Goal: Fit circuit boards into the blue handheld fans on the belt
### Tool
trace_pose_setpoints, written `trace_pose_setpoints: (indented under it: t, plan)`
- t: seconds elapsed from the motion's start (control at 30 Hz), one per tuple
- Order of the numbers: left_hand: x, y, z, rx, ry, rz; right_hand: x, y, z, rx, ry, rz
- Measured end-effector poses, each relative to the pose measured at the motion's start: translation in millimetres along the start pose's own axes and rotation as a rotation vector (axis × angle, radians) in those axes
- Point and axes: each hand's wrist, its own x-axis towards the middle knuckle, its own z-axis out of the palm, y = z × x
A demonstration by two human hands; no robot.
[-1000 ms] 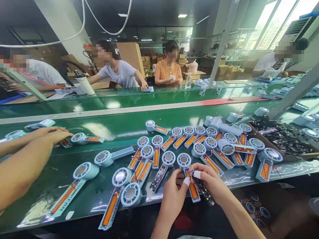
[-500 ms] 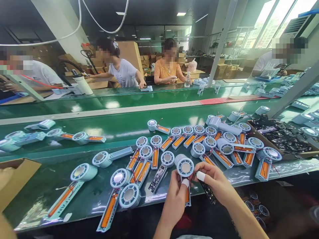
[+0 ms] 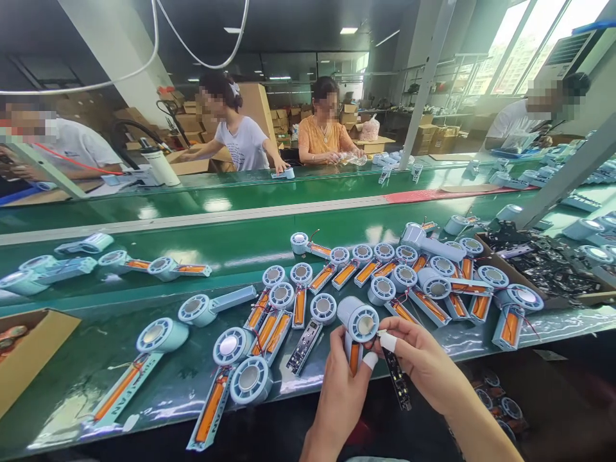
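Observation:
My left hand is wrapped round the open handle of a light-blue handheld fan, whose round head points up toward me. An orange battery shows inside that handle. Pinched in my right hand is one end of a narrow black circuit board, which hangs down beside the fan. White covers sit on both thumbs. The thin wires between fan and board are mostly hidden by my fingers. Just left of my hands lies another fan with a black board over its handle.
Many similar fans crowd the green bench. A box of black boards stands at the right, a cardboard carton at the left. Beyond the green conveyor, several co-workers sit; a metal post rises there.
The fan in my left hand has turned and shifted slightly right. The board in my right hand now hangs more steeply. Across the conveyor, a co-worker's clear bottle has gone from upright to lying down.

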Motion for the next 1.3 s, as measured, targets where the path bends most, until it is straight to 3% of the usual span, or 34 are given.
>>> trace_pose_setpoints:
  t: [0.2,0.5,0.7,0.8,0.93,1.03,1.1,1.2,1.3]
  plan:
    - [3,-4,-2.4,0.052,0.019,0.058,2,9,1,0.153,0.013,0.002]
    - [7,-11,-6.8,-0.058,0.077,0.034,2,15,3,-0.270,-0.031,-0.118]
    - [7,-9,-11.5,-0.173,0.052,-0.036,11,25,-8,-0.805,0.117,-0.355]
    - [7,-10,-11.9,-0.166,0.063,-0.007,8,13,-10,-1.196,0.038,-0.396]
    - [6,-7,-12.0,-0.172,0.113,-0.009,0,-11,-5,-1.541,-0.207,-0.347]
    - [6,-1,-12.8,-0.212,0.120,-0.029,-7,-23,1,-1.532,-0.430,-0.329]
    - [6,4,-13.4,-0.252,0.096,-0.038,-7,-23,5,-1.486,-0.509,-0.372]
    - [7,10,-14.3,-0.367,0.043,-0.097,-1,-11,7,-1.281,-0.538,-0.387]
    - [7,13,-15.3,-0.560,0.001,-0.196,8,11,5,-0.846,-0.477,-0.165]
